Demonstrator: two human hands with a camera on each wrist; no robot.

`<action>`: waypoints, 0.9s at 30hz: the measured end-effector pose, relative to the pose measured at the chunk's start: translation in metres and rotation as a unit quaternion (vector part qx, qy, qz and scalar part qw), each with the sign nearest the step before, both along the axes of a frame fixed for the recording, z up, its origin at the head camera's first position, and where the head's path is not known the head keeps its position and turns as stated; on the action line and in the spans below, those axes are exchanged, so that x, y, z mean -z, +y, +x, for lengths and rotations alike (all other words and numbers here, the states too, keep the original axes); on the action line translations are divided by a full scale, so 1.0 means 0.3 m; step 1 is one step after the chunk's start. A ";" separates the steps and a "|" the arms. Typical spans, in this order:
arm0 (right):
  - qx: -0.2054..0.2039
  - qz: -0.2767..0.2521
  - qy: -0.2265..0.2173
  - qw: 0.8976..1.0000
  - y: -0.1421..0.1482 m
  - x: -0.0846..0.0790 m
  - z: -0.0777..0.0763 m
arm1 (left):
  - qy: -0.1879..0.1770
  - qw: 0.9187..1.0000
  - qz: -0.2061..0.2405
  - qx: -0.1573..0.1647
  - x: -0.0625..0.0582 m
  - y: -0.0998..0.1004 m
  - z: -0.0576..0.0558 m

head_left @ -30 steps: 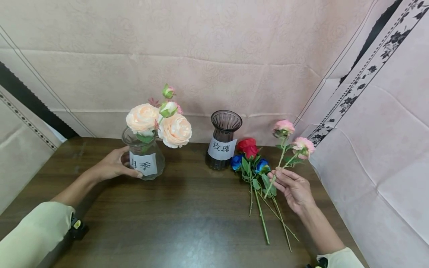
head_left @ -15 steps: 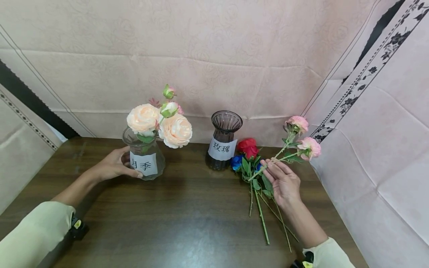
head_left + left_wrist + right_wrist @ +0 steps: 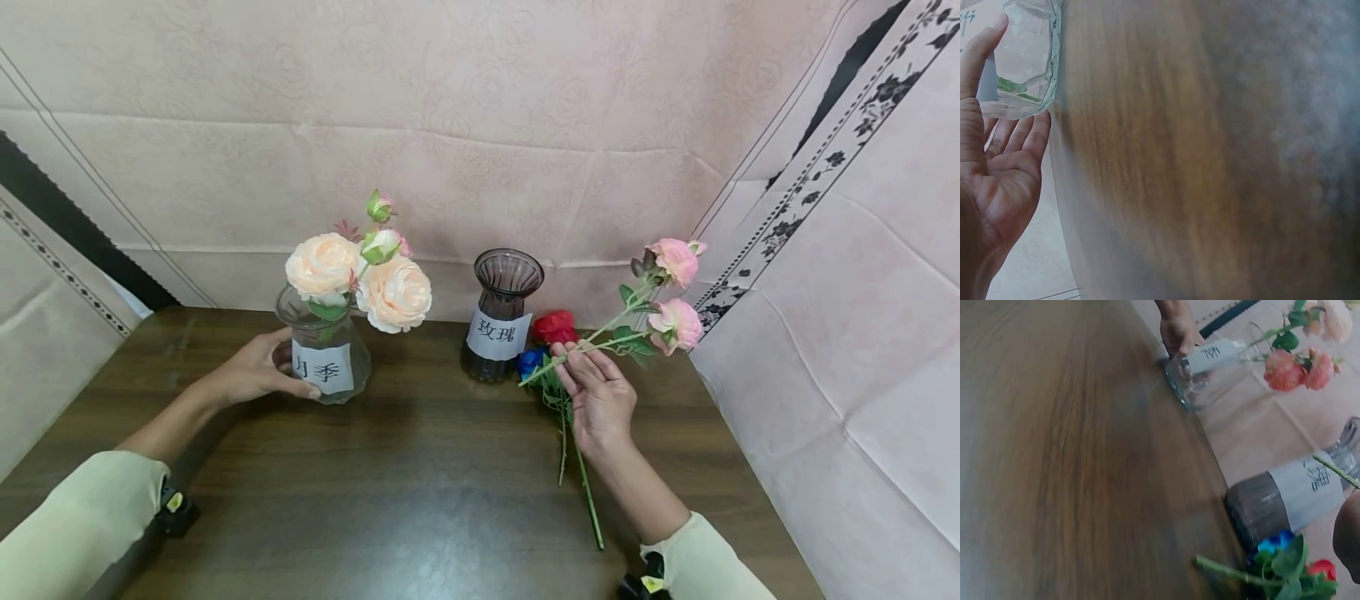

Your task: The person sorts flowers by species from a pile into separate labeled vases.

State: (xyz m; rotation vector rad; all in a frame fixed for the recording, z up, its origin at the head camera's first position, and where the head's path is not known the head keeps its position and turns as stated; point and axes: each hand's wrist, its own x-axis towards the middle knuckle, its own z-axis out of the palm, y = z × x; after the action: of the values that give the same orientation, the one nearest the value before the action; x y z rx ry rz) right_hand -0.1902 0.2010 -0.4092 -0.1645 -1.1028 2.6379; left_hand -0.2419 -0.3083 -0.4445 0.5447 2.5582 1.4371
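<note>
My left hand point(image 3: 251, 367) grips the clear glass vase point(image 3: 359, 367), its thumb on the front by the white paper label. Large peach blooms point(image 3: 322, 265) and smaller pink buds stand in that vase. The left wrist view shows the fingers point(image 3: 1036, 134) at the glass base. My right hand point(image 3: 600, 408) pinches the thin green stem of a pink flower spray point(image 3: 677, 325) with two blooms, tilted, stem end pointing left. Beneath that hand lie a red rose point(image 3: 555, 326) and a blue rose point(image 3: 530, 362), partly hidden by it.
A dark, ribbed glass vase point(image 3: 507, 287) with a white label point(image 3: 498, 334) stands at the table's back edge, left of the roses. Patterned cloth point(image 3: 487, 167) hangs behind the brown wooden table point(image 3: 420, 492), and another cloth hangs on the right side.
My right hand has carried the pink spray leftward over the lying roses, and its stem has tilted from near upright towards level. The left hand and its vase have stayed in place.
</note>
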 end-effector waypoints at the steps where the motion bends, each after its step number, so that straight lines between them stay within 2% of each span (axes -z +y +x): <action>1: 0.000 0.001 0.003 1.000 -0.013 -0.002 -0.001 | 0.000 1.000 -0.001 0.000 0.001 0.000 0.000; 15: 0.007 0.006 0.030 0.999 -0.172 -0.050 -0.020 | -0.001 1.000 0.006 0.000 0.008 -0.002 -0.003; 27: 0.001 -0.012 0.040 0.999 -0.273 -0.062 -0.043 | 0.005 1.000 0.013 0.001 0.011 0.001 -0.005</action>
State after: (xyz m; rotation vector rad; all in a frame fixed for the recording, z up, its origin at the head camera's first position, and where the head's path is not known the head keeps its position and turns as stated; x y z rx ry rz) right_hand -0.2030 0.1191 -0.3906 -0.0636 -1.0454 2.6312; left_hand -0.2435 -0.3079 -0.4479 0.5593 2.5483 1.4733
